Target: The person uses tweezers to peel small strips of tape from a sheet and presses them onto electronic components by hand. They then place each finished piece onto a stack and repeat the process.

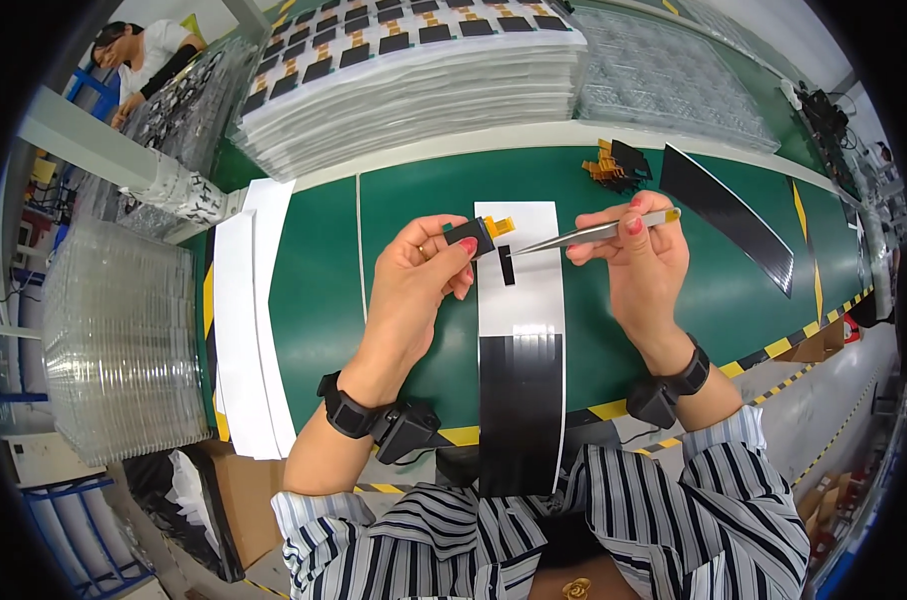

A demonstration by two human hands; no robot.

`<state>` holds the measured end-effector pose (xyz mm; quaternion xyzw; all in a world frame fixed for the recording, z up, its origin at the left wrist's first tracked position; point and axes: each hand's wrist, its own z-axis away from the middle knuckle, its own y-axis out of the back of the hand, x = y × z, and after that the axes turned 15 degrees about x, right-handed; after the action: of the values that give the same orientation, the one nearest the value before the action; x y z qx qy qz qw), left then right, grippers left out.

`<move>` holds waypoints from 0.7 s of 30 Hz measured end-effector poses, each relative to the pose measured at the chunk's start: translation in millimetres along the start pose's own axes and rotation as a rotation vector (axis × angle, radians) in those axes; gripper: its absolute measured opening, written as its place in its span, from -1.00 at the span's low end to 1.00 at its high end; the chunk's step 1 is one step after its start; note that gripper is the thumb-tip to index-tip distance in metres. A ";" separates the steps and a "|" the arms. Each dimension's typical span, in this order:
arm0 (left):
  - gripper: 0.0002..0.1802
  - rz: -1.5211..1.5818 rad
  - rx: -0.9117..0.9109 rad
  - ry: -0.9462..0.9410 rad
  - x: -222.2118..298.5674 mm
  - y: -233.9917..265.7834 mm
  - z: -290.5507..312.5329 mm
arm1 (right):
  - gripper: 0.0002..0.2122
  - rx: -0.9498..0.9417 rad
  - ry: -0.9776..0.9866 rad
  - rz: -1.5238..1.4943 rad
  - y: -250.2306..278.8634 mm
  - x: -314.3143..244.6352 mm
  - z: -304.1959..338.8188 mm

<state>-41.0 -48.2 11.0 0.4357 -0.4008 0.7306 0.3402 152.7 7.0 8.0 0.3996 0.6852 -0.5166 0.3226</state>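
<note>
My left hand [414, 275] pinches a small black display module [468, 238] between thumb and fingers. A gold-orange flex cable [499, 226] sticks out of the module's right end. In my right hand [646, 260] a pair of silver tweezers [594, 234] is gripped, pointing left. A short black adhesive strip [507, 266] is at the tweezer tips, just right of the module. Whether the strip hangs from the tips or lies on the sheet behind, I cannot tell. Below is a long backing sheet [519, 310], white at its far part, with black strips [521, 410] covering its near part.
Stacked trays of display modules [414, 110] stand at the back, beside clear plastic trays [664, 85]. A pile of flex-cable pieces [617, 166] and a black sheet [729, 220] lie on the green mat at right. White sheets [249, 330] lie left. Another person [149, 60] works far left.
</note>
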 end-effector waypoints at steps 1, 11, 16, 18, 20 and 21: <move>-0.80 0.009 0.013 0.007 -2.3 1.2 -0.6 | -0.85 0.012 -0.002 0.002 0.1 4.4 0.5; -0.80 -0.056 -0.035 0.009 -15.7 7.1 -4.4 | -0.84 0.039 -0.013 0.028 5.6 24.0 0.4; -0.81 -0.073 -0.049 0.027 -16.1 8.3 -4.3 | -0.83 0.043 -0.007 0.032 5.5 27.2 -0.4; -0.82 -0.085 -0.051 0.031 -16.2 8.3 -3.9 | -0.83 0.051 -0.012 0.037 5.1 27.8 -0.3; -0.82 -0.084 -0.050 0.035 -16.9 8.4 -4.1 | -0.84 0.053 -0.013 0.040 5.5 28.5 -0.2; -0.82 -0.083 -0.051 0.036 -17.1 8.4 -4.3 | -0.84 0.055 -0.010 0.042 5.7 28.8 -0.2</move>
<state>-43.0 -50.7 -8.3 0.4300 -0.3946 0.7132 0.3883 144.2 14.2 -19.1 0.4199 0.6606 -0.5302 0.3258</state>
